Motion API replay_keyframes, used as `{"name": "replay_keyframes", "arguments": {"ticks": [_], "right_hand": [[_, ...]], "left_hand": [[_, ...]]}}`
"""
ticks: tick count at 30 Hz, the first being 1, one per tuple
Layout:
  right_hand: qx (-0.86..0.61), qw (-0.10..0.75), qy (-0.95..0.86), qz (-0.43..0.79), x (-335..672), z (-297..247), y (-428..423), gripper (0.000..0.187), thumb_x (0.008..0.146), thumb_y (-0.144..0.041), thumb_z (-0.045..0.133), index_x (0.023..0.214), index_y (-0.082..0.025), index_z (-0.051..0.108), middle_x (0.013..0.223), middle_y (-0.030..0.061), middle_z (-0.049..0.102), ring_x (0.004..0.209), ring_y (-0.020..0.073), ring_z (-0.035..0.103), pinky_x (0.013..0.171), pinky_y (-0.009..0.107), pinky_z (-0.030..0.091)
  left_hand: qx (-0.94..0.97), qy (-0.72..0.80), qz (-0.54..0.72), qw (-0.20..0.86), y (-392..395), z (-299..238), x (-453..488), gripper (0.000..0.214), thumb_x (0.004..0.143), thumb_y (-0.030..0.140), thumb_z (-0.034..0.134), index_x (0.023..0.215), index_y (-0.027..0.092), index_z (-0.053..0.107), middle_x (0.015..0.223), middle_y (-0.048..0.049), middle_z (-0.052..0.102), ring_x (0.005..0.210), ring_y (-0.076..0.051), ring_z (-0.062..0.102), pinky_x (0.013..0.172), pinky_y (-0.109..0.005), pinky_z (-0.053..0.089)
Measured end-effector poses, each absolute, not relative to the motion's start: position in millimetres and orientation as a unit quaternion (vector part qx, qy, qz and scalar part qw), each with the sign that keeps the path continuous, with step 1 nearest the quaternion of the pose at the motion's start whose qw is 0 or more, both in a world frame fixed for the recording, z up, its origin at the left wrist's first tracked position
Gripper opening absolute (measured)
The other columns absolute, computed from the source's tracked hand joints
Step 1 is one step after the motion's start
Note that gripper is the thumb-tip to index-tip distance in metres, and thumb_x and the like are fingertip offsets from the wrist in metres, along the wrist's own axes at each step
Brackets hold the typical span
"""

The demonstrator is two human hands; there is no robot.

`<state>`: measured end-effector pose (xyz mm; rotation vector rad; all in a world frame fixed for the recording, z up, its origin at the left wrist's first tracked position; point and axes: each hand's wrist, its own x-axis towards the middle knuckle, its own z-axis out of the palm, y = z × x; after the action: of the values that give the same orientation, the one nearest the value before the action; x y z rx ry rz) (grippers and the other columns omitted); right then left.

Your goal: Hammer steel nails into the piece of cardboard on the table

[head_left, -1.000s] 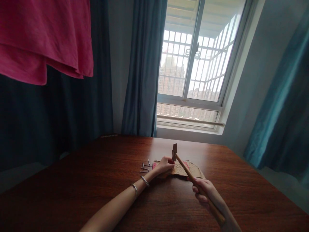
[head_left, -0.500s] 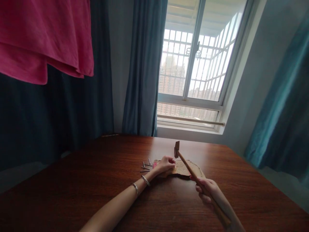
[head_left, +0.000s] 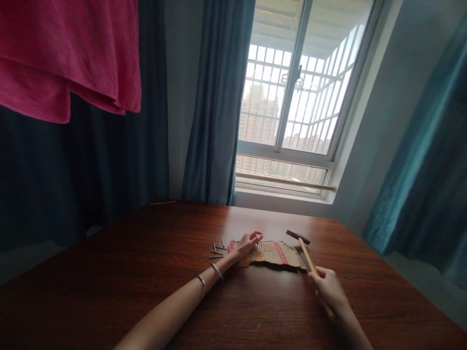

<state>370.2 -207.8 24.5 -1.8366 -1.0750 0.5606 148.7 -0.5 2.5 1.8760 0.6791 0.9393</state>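
Observation:
My right hand (head_left: 328, 287) is closed around the wooden handle of a hammer (head_left: 308, 255), whose dark head hangs above the table just beyond the right end of a cardboard piece (head_left: 292, 256). This flat cardboard has a dotted pattern, pink bands and a ragged near edge. Over its left half is my left hand (head_left: 248, 244), fingers bent together; whether something small is between the fingertips is hidden. Thin upright nails (head_left: 259, 246) show right beside and below those fingers. Several loose nails (head_left: 218, 250) are left of the cardboard, most lying flat and one seemingly upright.
Everything rests on a brown wooden table (head_left: 270, 306). Behind it are a barred window (head_left: 288, 97) and blue curtains (head_left: 211, 107). A pink cloth (head_left: 91, 53) hangs at the upper left.
The hammer has swung right and down, away from my left hand, its head now turned sideways. My left hand has lifted slightly, and upright nails beside its fingers have come into view.

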Motion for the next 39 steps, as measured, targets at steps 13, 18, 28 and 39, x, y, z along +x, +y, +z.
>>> {"name": "replay_keyframes", "arguments": {"ticks": [13,18,28,39], "right_hand": [[-0.8,0.357,-0.453,0.165,381.8,8.6,-208.5,0.025,0.072,-0.035,0.044,0.072,-0.016,0.061,0.046,0.0001,0.055,0.038,0.0165,0.056,0.039,0.023,0.038],[-0.828,0.281,-0.471,0.118,379.7,16.6,-210.3,0.026,0.073,-0.035,0.044,0.076,-0.018,0.064,0.06,0.0064,0.064,0.057,0.0203,0.063,0.051,0.025,0.042],[-0.871,0.097,-0.481,-0.017,365.5,19.5,-218.0,0.034,0.08,-0.038,0.038,0.094,-0.02,0.064,0.09,0.0127,0.059,0.085,0.0261,0.06,0.067,0.034,0.044],[-0.75,0.296,-0.589,-0.059,329.8,44.4,-167.4,0.033,0.08,-0.028,0.04,0.1,-0.015,0.063,0.099,0.0123,0.058,0.089,0.0211,0.056,0.08,0.029,0.041]], "left_hand": [[0.741,0.266,0.398,0.472,-4.5,5.6,147.3,0.045,0.072,0.037,0.058,0.109,0.012,0.054,0.081,-0.0049,0.059,0.074,-0.015,0.054,0.067,-0.025,0.042],[0.754,0.262,0.391,0.459,-5.9,4.6,147.0,0.042,0.067,0.018,0.054,0.108,0.014,0.054,0.081,-0.0034,0.058,0.073,-0.014,0.053,0.07,-0.026,0.042],[0.753,0.269,0.41,0.44,-4.8,-0.5,147.6,0.053,0.06,0.007,0.043,0.112,0.014,0.051,0.079,-0.0021,0.058,0.071,-0.013,0.053,0.067,-0.024,0.043],[0.752,0.278,0.405,0.439,-3.2,-2.8,149.7,0.05,0.06,0.007,0.043,0.109,0.013,0.051,0.073,-0.001,0.059,0.068,-0.013,0.054,0.063,-0.024,0.043]]}}
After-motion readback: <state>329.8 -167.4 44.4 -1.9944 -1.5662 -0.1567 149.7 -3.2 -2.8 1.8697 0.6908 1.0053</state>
